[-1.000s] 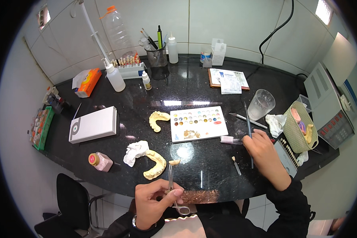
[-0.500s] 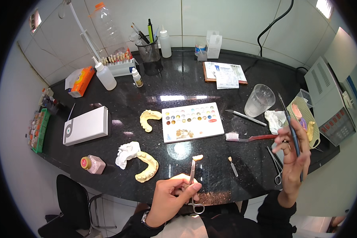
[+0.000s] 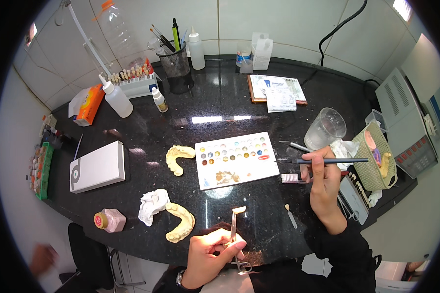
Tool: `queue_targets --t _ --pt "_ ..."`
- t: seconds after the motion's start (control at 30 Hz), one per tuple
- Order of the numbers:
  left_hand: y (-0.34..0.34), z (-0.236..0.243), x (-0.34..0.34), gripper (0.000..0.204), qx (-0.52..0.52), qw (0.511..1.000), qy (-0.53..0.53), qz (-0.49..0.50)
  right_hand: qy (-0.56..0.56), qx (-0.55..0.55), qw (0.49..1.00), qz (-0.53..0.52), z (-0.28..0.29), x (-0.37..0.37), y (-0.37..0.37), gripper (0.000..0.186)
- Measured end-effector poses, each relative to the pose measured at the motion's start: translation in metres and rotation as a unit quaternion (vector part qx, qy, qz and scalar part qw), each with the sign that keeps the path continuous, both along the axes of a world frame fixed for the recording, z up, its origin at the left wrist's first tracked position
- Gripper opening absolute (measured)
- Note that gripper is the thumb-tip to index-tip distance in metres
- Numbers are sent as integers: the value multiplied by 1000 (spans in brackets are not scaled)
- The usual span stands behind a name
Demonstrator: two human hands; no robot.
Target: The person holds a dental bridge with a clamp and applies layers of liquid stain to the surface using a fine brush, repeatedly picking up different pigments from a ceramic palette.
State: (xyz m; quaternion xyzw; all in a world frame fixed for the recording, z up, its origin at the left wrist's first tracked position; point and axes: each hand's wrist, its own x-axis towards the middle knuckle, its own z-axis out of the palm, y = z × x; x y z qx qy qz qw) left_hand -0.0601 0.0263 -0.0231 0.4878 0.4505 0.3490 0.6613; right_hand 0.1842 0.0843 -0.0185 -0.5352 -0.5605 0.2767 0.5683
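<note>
My left hand [image 3: 210, 256] holds metal forceps [image 3: 233, 224], which grip a small cream dental piece [image 3: 239, 210] at their tip. My right hand [image 3: 323, 193] has a slim dark brush [image 3: 352, 160] held horizontally, its tip near the right edge of a white palette [image 3: 237, 178] of colored dots. A toothbrush [image 3: 291, 178] lies partly hidden under that hand, and a small spatula [image 3: 292, 219] lies below it. Left of the forceps are a cream dental cast [image 3: 182, 225] and crumpled white material [image 3: 151, 206]; a second cast [image 3: 175, 165] lies beside the palette.
A glass [image 3: 325, 128], basket [image 3: 391, 180] and grey machine [image 3: 413, 146] stand right; bottles [image 3: 118, 101] and a pen cup [image 3: 173, 68] behind. A white box [image 3: 98, 166] and jar [image 3: 114, 219] sit left. Another person's hand [image 3: 43, 259] shows at the lower left, by a chair.
My right hand moved left toward the palette, swinging the brush from upright to horizontal. My left hand shifted right, then stayed close to that spot. Another person's hand appeared at lower left.
</note>
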Motion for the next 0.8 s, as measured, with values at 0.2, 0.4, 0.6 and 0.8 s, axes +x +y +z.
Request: queue_targets --t 0.2,0.4,0.6,0.8 --pt "-1 -10 -1 12 17 1000 4 8 -44 -6 999 3 -2 -6 3 24" --pt "0 -11 -1 12 22 1000 10 -3 -92 -4 996 3 -1 -8 6 22" --pt "0 -9 -2 12 10 1000 10 -12 -96 -3 995 3 -3 -8 7 22" --pt "1 -10 -4 14 0 999 25 -30 -85 -11 996 3 -1 -8 7 23"
